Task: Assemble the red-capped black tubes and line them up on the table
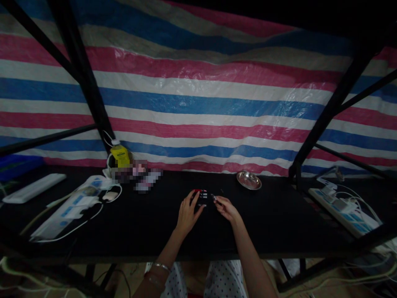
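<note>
A small dark device (201, 197) with red and white parts lies on the black table (149, 223) in front of me. My left hand (187, 213) rests on its left side, fingers curled over it and holding it down. My right hand (226, 207) is just to its right, fingers pinched together on a tiny dark thing at the device's edge that is too small to make out. A bracelet shows on my left wrist.
A round metal dish (248, 180) sits behind my right hand. Left are a yellow bottle (119, 155), a white power strip (66, 211) with cables and a white bar (32, 188). Another power strip (344, 207) lies right. Black frame posts and a striped tarp stand behind.
</note>
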{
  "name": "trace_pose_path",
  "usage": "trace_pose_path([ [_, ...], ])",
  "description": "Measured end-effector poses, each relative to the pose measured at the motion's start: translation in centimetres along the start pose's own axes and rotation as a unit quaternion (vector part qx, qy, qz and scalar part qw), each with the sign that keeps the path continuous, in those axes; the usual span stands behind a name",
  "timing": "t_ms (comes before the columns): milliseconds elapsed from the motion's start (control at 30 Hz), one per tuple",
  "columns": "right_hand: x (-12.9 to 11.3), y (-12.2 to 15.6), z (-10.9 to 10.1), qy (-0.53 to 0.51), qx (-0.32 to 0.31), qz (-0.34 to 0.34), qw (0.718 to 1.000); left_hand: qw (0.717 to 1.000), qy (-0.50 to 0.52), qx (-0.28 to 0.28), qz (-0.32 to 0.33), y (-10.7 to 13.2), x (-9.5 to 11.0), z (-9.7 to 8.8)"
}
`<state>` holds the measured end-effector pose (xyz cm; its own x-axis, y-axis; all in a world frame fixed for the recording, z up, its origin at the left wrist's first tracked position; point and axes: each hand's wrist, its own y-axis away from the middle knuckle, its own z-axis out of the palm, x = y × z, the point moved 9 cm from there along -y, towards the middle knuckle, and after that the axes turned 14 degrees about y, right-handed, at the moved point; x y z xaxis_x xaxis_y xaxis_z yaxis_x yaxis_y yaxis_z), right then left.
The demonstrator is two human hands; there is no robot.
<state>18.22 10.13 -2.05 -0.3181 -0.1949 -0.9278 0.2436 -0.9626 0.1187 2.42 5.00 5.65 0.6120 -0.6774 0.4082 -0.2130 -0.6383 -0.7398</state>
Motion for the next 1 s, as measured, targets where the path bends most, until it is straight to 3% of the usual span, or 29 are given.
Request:
trace_pose_path([
  [367, 0.8, 0.1, 1.2, 0.081, -0.053, 0.022, 0.995, 0.998, -0.004, -0.047, 0.032, 0.1, 0.4, 1.0],
  [567, 0.7, 0.1, 1.4, 0.083, -0.062, 0.024, 0.994, 0.998, 0.051, -0.019, -0.020, -0.1, -1.0, 0.6],
  [733, 0.1, 0.2, 1.3, 0.051, -0.066, 0.013, 0.996, 0.990, 0.081, 0.021, -0.111, -0.2, -3.0, -0.4],
  [833, -0.9, -0.2, -0.5, 0.019, 0.005, -0.041, 0.999, 0.980, 0.108, 0.045, -0.163, -0.1, -4.4, -0.7],
  [900, -1.8, -0.4, -3.0, 0.016, 0.114, -0.099, 0.988, 0.974, 0.122, 0.049, -0.183, -0.1, -5.0, -0.7],
  [1000, -2.7, 0.6, -6.8, 0.077, 0.309, -0.159, 0.935, 0.973, 0.119, 0.027, -0.198, -0.1, -5.4, -0.2],
])
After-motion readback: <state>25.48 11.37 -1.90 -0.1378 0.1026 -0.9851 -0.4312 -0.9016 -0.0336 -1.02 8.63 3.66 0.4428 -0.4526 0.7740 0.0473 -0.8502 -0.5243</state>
